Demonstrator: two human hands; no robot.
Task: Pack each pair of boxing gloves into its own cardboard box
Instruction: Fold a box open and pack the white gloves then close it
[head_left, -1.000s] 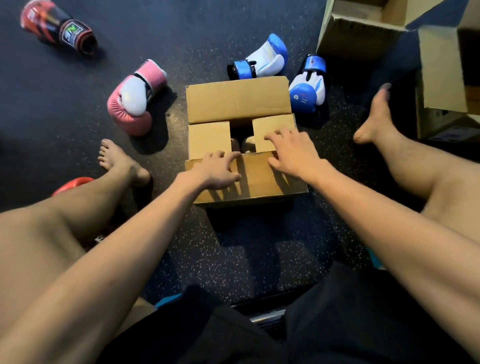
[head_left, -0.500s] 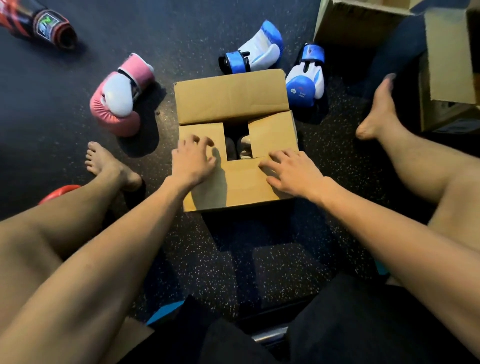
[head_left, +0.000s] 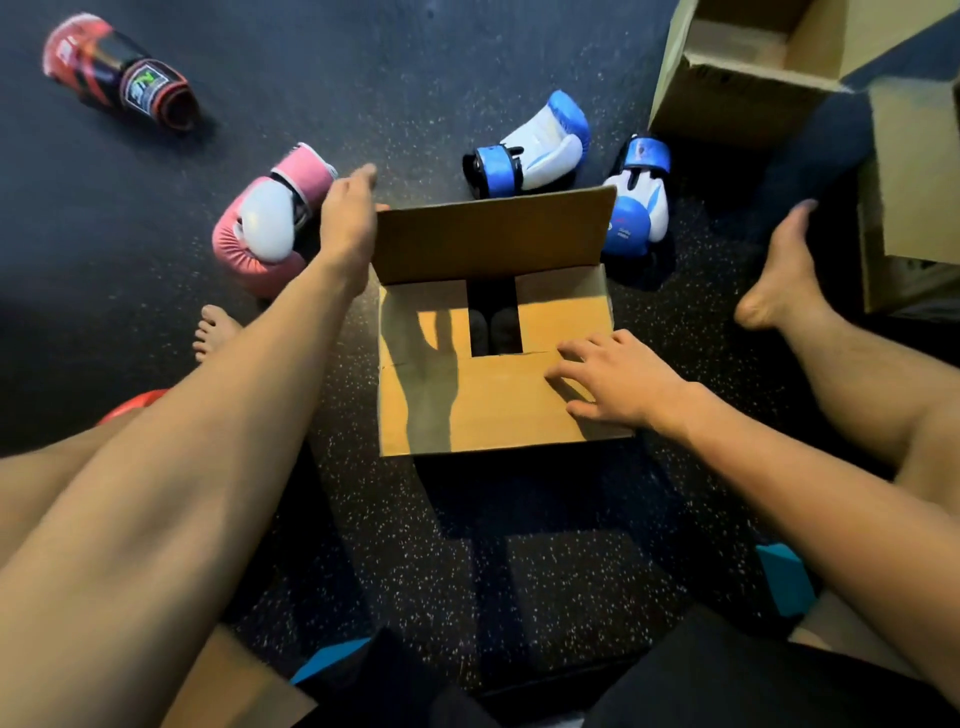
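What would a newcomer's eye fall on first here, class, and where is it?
The half-closed cardboard box in the middle of the dark floor, with the right hand flat on its near flap and the left hand at the raised far flap's left corner. Behind it lie a blue-and-white glove and its mate; a pink glove lies to its left.

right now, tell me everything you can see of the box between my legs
The box is plain brown cardboard on the dark speckled floor. Its near flap and two side flaps are folded down, leaving a middle gap where two dark rounded shapes, likely gloves, show. The far flap stands raised. The left hand touches that flap's left corner; the right hand rests with spread fingers on the near flap's right end.
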